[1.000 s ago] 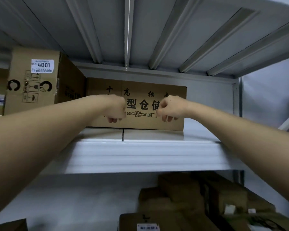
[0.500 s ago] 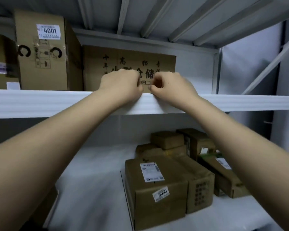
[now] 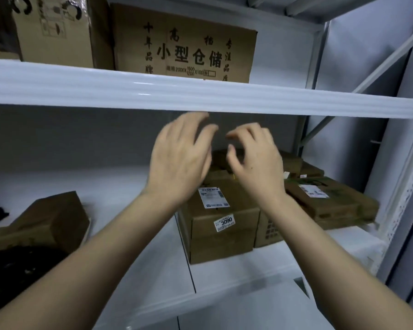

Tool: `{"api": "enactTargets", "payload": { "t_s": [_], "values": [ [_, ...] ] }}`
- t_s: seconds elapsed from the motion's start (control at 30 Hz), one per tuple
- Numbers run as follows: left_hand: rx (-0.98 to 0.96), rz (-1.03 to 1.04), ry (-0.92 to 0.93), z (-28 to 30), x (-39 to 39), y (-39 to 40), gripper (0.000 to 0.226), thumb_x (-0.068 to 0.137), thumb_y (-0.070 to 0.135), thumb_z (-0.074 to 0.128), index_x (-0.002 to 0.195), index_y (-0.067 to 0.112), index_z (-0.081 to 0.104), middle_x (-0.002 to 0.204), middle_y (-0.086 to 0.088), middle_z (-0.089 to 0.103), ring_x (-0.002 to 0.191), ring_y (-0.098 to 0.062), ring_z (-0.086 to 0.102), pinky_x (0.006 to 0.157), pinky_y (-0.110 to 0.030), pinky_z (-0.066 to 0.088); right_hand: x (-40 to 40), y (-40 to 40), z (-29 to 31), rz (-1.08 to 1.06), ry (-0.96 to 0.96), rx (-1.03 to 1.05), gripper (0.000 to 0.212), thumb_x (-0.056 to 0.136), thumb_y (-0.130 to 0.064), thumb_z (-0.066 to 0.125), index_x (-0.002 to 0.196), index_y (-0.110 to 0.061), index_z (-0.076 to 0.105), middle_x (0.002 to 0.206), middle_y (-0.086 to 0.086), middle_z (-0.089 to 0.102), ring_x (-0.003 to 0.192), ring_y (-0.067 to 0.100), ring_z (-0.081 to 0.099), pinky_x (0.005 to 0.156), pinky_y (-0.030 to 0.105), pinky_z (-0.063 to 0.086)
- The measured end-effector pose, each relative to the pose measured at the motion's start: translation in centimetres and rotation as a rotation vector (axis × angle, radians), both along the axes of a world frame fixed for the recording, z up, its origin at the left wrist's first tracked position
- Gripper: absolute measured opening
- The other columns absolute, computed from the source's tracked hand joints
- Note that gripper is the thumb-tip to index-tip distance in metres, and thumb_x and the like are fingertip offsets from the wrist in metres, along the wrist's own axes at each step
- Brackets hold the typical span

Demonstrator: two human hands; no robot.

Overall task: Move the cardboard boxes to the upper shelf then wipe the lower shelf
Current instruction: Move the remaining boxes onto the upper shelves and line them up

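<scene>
2 empty hands [image 3: 180, 160] [image 3: 255, 163] hover above 4 lower-shelf boxes [image 3: 221, 225].

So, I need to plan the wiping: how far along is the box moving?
Done: two boxes stand on the upper shelf, including the wide printed box. In hand: nothing; the left hand and right hand hover empty above the labelled box on the lower shelf. Left: that cluster of boxes, the box at the left, then wiping.
</scene>
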State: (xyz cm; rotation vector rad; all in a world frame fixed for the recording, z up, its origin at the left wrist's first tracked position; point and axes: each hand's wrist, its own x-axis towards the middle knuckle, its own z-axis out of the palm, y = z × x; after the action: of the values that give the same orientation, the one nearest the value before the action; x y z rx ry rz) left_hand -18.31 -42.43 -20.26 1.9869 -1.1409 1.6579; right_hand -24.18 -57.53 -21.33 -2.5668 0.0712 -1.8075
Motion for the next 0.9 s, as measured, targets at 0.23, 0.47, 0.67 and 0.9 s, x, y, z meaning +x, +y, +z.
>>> {"api": "enactTargets", "payload": {
  "t_s": [0.23,0.47,0.67,0.9],
  "values": [
    [-0.032,-0.074,0.616,-7.7,2.8,-3.7,0.04,0.092,0.03,0.049,0.131,0.018,0.049,0.131,0.0,0.048,0.119,-0.02,0.048,0.093,-0.034,0.043,2.2,-2.9,-6.8,-0.059,0.182,0.158,0.02,0.09,-0.023,0.055,0.105,-0.017,0.066,0.107,0.001,0.058,0.099,0.018,0.054,0.076,0.032,0.05],
    [-0.233,-0.113,1.205,-14.1,5.8,-7.5,0.071,0.092,0.044,0.052,0.149,0.017,0.019,0.152,-0.006,0.026,0.137,-0.025,0.032,0.106,-0.039,0.036,4.4,-6.6,-13.8,-0.185,0.44,0.613,0.054,0.092,-0.044,0.052,0.14,-0.021,0.04,0.141,0.003,0.041,0.131,0.021,0.038,0.107,0.04,0.033],
    [-0.456,-0.188,1.545,-16.4,8.0,-8.8,0.078,0.09,0.042,0.057,0.15,0.021,0.012,0.15,-0.009,0.031,0.135,-0.031,0.036,0.107,-0.046,0.036,5.5,-8.3,-16.5,-0.15,0.482,0.923,0.07,0.093,-0.049,0.05,0.148,-0.014,0.025,0.148,0.007,0.036,0.138,0.024,0.03,0.113,0.043,0.028],
    [-0.705,-0.413,1.824,-17.3,9.2,-8.7,0.063,0.094,0.037,0.051,0.148,0.022,0.022,0.142,-0.007,0.044,0.118,-0.027,0.052,0.093,-0.037,0.045,6.6,-9.2,-16.8,-0.299,0.511,0.837,0.062,0.094,-0.055,0.039,0.142,-0.016,0.038,0.144,0.004,0.038,0.135,0.023,0.029,0.11,0.041,0.024]
  ]
}}
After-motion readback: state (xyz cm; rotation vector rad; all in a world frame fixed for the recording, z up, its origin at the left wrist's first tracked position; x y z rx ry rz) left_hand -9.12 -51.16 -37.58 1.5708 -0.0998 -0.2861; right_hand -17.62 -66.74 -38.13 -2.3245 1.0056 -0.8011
